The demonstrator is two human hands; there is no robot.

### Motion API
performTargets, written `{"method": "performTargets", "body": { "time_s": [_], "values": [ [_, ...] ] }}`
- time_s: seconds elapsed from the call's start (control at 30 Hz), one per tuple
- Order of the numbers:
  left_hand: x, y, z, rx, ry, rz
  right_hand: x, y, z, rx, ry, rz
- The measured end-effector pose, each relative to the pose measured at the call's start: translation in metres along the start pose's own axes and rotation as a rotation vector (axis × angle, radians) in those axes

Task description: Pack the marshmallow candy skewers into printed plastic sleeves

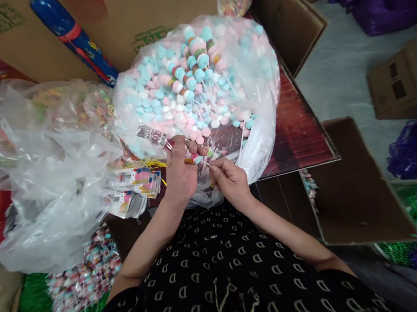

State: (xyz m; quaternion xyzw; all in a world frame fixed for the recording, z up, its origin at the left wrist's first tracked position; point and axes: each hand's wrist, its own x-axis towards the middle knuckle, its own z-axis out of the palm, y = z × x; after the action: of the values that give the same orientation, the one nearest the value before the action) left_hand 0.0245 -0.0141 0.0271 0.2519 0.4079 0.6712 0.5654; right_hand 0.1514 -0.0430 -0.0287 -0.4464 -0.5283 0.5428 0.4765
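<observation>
My left hand point(180, 174) is closed around a candy skewer point(196, 159) of coloured pieces, and a clear wrapper with a printed barcode point(152, 136) sticks out past the thumb. With thumb and forefinger, my right hand point(231, 178) pinches the skewer's thin white stick. Just beyond both hands lies a large clear plastic bag point(269, 65) full of pink, blue and white candies point(157, 94). Several finished candy skewers point(194, 60) rest on top of them. Left of my left hand is a stack of small printed cards point(131, 184).
Crumpled clear bags point(46, 208) with ring-shaped candies point(95, 106) spread to the left. A blue tube point(73, 38) leans on a cardboard box point(119, 11) behind. Wrapped skewers point(86, 273) are piled low on the left. An open carton point(357, 195) stands beyond the table's point(299, 131) right edge.
</observation>
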Motion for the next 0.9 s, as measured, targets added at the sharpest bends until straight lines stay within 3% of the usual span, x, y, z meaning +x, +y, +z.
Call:
{"method": "performTargets", "body": {
  "time_s": [0.1, 0.27, 0.4, 0.6, 0.77, 0.9],
  "values": [
    [-0.004, -0.002, -0.004, -0.015, -0.049, -0.027, 0.001, 0.000, 0.003, 0.141, -0.022, 0.083],
    [0.004, 0.012, -0.013, -0.090, -0.073, 0.015, 0.000, -0.004, -0.002, 0.251, -0.045, 0.105],
    [0.004, 0.014, -0.011, -0.044, -0.079, 0.020, -0.002, -0.003, -0.005, 0.111, -0.060, 0.060],
    [-0.008, -0.003, -0.006, 0.045, -0.120, 0.023, -0.001, -0.001, -0.004, -0.117, -0.018, -0.058],
    [-0.015, -0.017, -0.009, 0.106, -0.120, -0.064, 0.001, -0.005, 0.004, 0.065, -0.076, 0.056],
    [-0.010, -0.012, -0.016, 0.059, -0.139, -0.093, 0.002, -0.008, 0.004, 0.246, -0.101, 0.136]
  ]
}}
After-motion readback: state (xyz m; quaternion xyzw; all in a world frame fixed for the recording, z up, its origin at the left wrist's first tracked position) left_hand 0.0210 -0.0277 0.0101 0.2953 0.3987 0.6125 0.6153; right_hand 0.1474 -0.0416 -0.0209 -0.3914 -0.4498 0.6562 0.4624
